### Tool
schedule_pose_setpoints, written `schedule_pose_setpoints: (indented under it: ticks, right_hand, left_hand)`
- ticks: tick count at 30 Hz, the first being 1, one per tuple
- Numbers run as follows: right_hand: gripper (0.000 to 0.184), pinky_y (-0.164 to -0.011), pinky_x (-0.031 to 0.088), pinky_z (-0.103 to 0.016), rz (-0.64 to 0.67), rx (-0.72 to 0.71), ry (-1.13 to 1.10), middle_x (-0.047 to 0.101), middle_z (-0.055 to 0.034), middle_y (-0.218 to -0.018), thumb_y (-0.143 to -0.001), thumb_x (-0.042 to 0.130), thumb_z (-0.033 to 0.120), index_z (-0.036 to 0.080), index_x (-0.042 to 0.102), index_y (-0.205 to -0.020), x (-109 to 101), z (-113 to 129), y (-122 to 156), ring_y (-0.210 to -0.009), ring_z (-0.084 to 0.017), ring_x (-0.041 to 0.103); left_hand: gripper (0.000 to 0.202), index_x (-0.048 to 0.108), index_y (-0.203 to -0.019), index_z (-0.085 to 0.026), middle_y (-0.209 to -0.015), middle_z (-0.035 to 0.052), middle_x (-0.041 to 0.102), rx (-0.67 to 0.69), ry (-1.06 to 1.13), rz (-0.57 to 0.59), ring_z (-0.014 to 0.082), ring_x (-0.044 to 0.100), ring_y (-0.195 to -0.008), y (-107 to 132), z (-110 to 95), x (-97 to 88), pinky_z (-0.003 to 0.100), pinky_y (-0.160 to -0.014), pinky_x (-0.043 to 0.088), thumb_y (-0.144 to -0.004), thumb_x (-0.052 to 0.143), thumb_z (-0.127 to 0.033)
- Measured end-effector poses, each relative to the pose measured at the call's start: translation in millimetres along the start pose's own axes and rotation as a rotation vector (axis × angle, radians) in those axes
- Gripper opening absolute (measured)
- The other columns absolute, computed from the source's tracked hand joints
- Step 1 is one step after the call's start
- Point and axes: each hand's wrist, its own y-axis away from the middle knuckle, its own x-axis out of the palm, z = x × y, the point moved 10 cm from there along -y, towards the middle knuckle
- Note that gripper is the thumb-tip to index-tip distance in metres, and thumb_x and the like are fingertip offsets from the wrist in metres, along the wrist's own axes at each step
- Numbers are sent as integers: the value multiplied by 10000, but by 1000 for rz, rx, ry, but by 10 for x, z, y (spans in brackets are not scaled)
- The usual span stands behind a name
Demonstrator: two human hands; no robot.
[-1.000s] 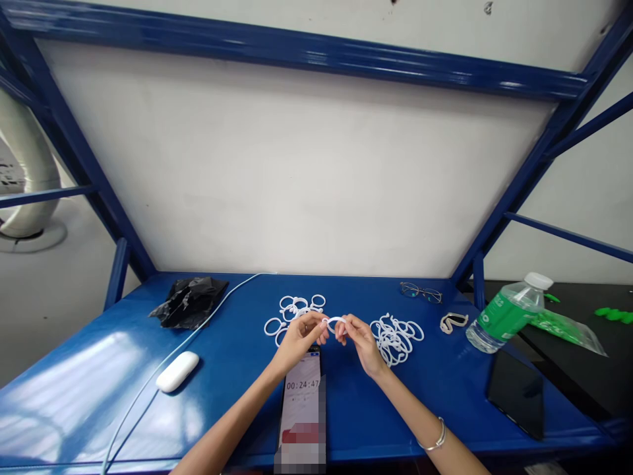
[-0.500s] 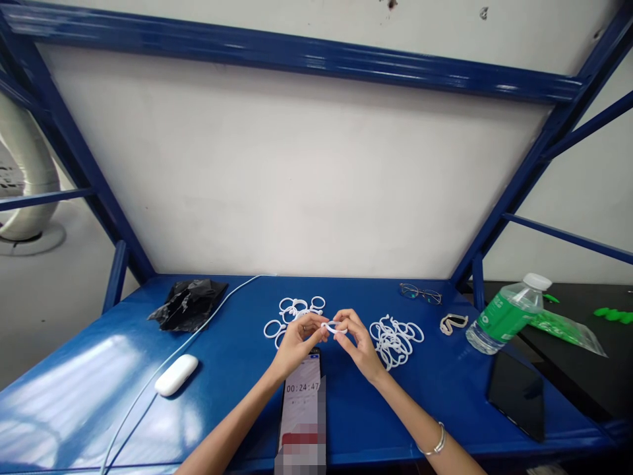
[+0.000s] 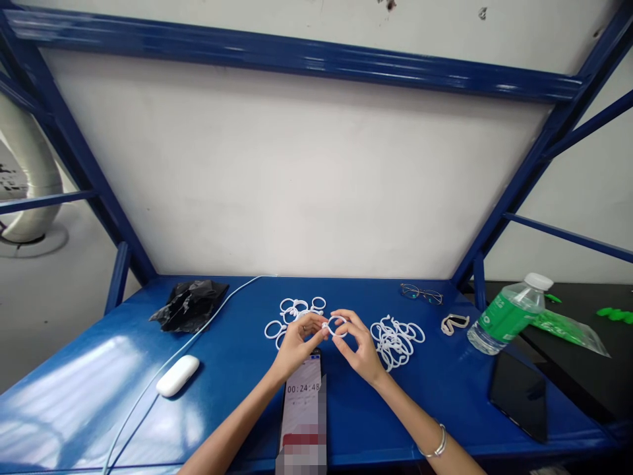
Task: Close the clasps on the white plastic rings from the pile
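Note:
Both hands meet over the middle of the blue table (image 3: 99, 376) and pinch one white plastic ring (image 3: 337, 326) between them. My left hand (image 3: 298, 342) grips its left side with thumb and fingers. My right hand (image 3: 360, 344) holds its right side, fingers curled round it. A loose group of white rings (image 3: 293, 313) lies just behind my left hand. A tangled pile of white rings (image 3: 395, 340) lies to the right of my right hand. A phone (image 3: 303, 402) showing a running timer lies under my wrists.
A black plastic bag (image 3: 190, 302) and a white cable (image 3: 168, 359) lie at the left, with a white case (image 3: 177, 375) nearer. Glasses (image 3: 421, 293), a small beige clip (image 3: 453, 323), a green-labelled water bottle (image 3: 507, 311) and a dark tablet (image 3: 518, 401) are at the right.
The ring between my hands has turned from edge-on to showing a full circle. My right hand's fingers have shifted round it. The timer has moved on a second.

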Motion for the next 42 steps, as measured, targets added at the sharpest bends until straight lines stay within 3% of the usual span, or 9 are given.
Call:
schedule_pose_setpoints:
  ticks: [5, 12, 22, 33, 42]
  right_hand:
    - [99, -854, 484, -370, -20, -58, 51, 551, -100, -1205, -871, 555, 208, 200, 583, -777, -17, 61, 11, -990, -222, 587]
    - [81, -856, 506, -381, -36, -149, 132, 530, -99, -1248, -865, 566, 165, 206, 611, -811, -13, 145, 48, -1017, -227, 584]
    - [137, -814, 522, -391, -49, -239, 265, 543, -81, -1274, -877, 560, 133, 228, 658, -882, 19, 192, 62, -1061, -242, 541]
    - [204, -755, 527, -400, -69, -280, 335, 577, -79, -1231, -899, 553, 150, 266, 701, -977, 11, 221, 67, -968, -232, 557]
    - [220, -763, 526, -417, -35, -244, 301, 553, -75, -1249, -908, 539, 151, 281, 695, -993, 38, 162, 74, -1027, -251, 528]
  left_hand:
    - [222, 634, -924, -160, -851, 47, 664, 40, -55, -20, 154, 647, -749, 4, -15, -26, 284, -727, 533, -829, 639, -361]
    - [169, 639, -905, -174, -841, 43, 666, 178, -295, -59, 152, 618, -749, 29, -140, -68, 264, -701, 506, -864, 600, -332]
    - [136, 598, -796, -174, -810, 34, 649, 254, -360, -67, 141, 591, -720, 62, -247, -79, 233, -640, 463, -874, 584, -285]
    - [187, 549, -741, -170, -801, 41, 623, 240, -339, -48, 145, 570, -714, 63, -220, -44, 255, -653, 466, -869, 578, -303]
    - [204, 544, -723, -167, -777, 33, 602, 193, -281, -38, 148, 564, -718, 52, -172, -54, 259, -667, 462, -857, 593, -314]
